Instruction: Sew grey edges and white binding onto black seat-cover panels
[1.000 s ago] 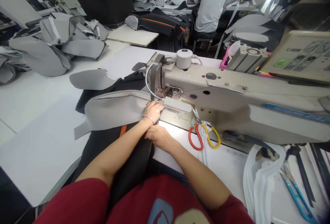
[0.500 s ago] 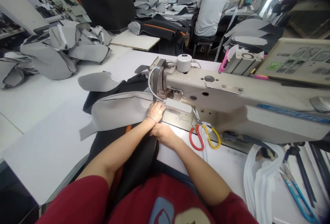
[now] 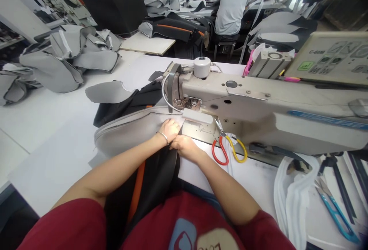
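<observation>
A long, light-grey fabric piece (image 3: 132, 131) is spread mostly left of both hands, above black fabric with an orange stripe (image 3: 159, 169). Its right end is touched by the bent fingers of the left hand (image 3: 169, 129); the black fabric is touched by the curled right hand (image 3: 184, 146), just nearer the body. Whether either cloth is pinched cannot be told. Metal scissors with red and yellow handles (image 3: 222, 133) are seen right of the hands, beside a cream metal sewing machine (image 3: 267, 96).
</observation>
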Demonstrator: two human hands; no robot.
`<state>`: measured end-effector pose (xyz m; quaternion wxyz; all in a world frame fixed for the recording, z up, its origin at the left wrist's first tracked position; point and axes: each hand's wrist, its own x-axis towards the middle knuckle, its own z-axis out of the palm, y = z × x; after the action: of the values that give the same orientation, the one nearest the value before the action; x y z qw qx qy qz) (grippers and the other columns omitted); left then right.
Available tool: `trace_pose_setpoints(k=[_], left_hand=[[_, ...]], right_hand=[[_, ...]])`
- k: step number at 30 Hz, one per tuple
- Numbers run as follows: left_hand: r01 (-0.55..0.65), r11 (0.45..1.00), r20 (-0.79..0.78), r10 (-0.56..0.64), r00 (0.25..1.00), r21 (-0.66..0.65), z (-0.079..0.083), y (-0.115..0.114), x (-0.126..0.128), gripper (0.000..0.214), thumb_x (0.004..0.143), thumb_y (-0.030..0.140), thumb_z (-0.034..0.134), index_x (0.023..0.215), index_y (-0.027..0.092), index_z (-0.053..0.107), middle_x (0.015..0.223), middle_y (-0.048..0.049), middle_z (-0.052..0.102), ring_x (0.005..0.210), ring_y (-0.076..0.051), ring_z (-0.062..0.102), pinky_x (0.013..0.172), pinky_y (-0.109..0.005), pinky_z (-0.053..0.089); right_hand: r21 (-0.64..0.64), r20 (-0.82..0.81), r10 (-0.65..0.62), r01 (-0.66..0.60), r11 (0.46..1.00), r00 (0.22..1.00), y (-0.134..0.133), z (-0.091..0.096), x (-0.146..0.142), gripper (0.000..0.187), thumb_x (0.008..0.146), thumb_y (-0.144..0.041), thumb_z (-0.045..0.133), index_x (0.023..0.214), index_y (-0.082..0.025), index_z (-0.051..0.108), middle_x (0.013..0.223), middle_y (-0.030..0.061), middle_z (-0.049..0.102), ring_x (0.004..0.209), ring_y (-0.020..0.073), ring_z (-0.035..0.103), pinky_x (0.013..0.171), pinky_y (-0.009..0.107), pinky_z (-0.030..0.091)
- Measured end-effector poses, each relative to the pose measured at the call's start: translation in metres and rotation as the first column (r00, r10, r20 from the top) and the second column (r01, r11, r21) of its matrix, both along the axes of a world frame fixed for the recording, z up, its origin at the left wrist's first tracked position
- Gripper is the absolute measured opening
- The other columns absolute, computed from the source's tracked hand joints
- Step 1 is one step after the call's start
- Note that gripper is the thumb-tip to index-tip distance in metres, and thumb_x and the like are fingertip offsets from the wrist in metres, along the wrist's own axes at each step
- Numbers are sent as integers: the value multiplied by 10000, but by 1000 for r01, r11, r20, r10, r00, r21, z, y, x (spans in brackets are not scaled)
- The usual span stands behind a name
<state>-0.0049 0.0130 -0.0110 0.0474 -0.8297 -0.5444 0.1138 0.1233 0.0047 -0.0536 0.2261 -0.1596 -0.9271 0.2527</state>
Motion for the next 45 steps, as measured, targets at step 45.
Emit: trace_pose_setpoints(k=[45], left_hand=[[-36,998,82,41,996,-59,-6,20,-2,262,774,132,384,880,127,623,936,-73,627,899,-170,533,758,-268,444]], right_hand=[[319,-99,-352,364,875,931,-1,-16,-6,234,848,-130,338,885,-123,569,896,104,589,927,170,499,883,344,374]])
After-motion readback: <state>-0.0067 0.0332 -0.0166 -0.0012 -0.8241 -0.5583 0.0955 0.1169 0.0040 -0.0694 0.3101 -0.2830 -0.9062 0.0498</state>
